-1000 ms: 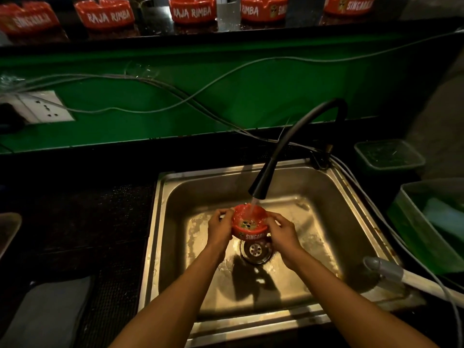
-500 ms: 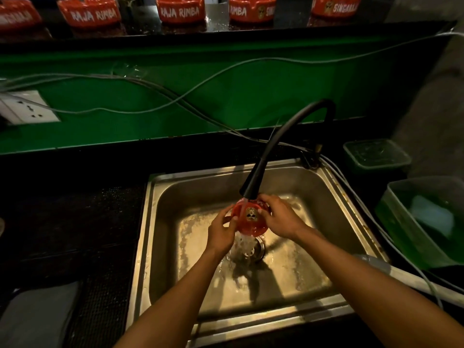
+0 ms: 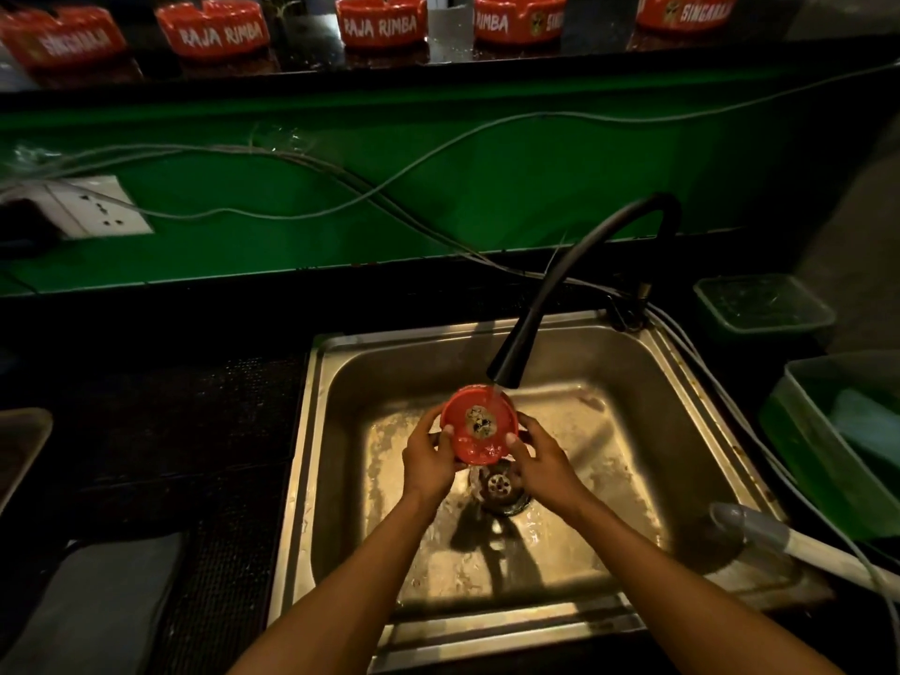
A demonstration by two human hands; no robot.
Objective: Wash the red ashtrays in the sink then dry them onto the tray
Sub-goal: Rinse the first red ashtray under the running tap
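A red ashtray (image 3: 479, 423) with a printed emblem in its bowl is tilted toward me under the black tap spout (image 3: 506, 370), water running onto it. My left hand (image 3: 428, 455) grips its left rim and my right hand (image 3: 540, 462) grips its right rim, above the drain (image 3: 499, 487) of the steel sink (image 3: 341, 479). Several more red ashtrays (image 3: 382, 21) stand in a row on the dark shelf at the top. A tray's corner (image 3: 22, 445) shows at the left edge.
Cables (image 3: 341, 182) hang along the green wall by a white socket (image 3: 92, 209). Green plastic tubs (image 3: 762, 309) (image 3: 837, 440) stand right of the sink. A grey and white hose handle (image 3: 779, 535) lies on the sink's right rim. A grey cloth (image 3: 92, 601) lies at the lower left.
The ashtray has been turned in both hands from fairly level to tilted with its bowl facing me. Both hands shifted around its rim under the running water.
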